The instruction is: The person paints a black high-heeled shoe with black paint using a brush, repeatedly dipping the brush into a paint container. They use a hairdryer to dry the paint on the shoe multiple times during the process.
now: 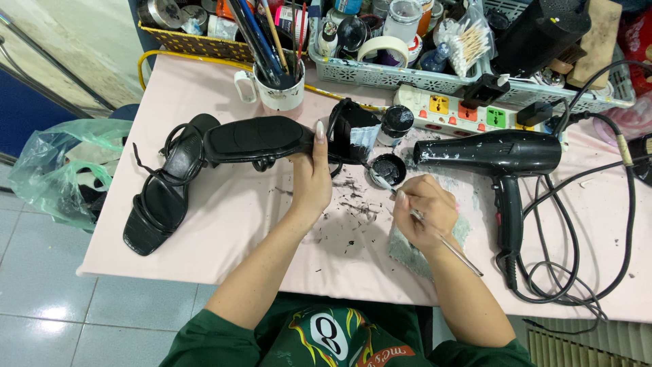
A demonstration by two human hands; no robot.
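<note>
Left hand on black sandal, its heel end hidden behind fingers

From where I sit, the widest open stretch of the pink table lies along the near edge, between the black sandal lying flat at the left and my left hand. Ahead I'm hemmed in by the white mug of brushes, the grey basket, the power strip and a small open paint pot. To the right, the black hair dryer and its looping cord block the way past my right hand.
</note>
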